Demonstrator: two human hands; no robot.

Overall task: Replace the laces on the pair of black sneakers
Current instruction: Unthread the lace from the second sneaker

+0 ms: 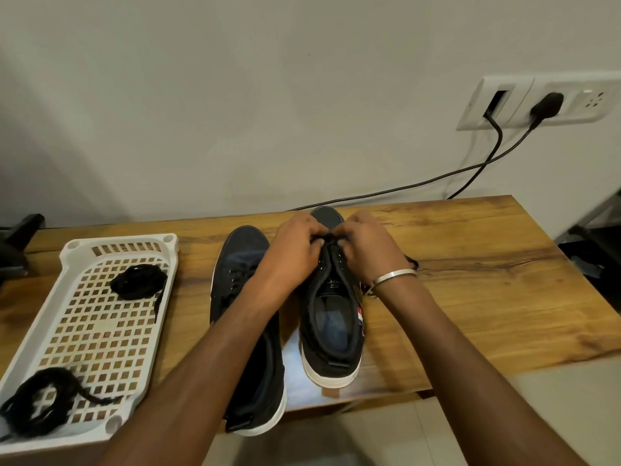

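Observation:
Two black sneakers with white soles stand side by side on the wooden table, toes pointing away from me. The left sneaker [243, 297] is laced. Over the toe end of the right sneaker [332, 331] my left hand [295, 250] and my right hand [366, 247] meet, both pinching a black lace [331, 237] at the front eyelets. A loose end of that lace [411, 262] shows on the table behind my right wrist. In the white tray [67, 260] lie two bundles of black lace, one at the far end [137, 280] and one at the near corner [40, 403].
The wooden table [470, 280] extends to the right of the shoes. Its front edge runs just under the sneaker heels. Two black cables [437, 178] hang from a wall socket [544, 102] down behind the table. A dark object [16, 243] sits at the far left.

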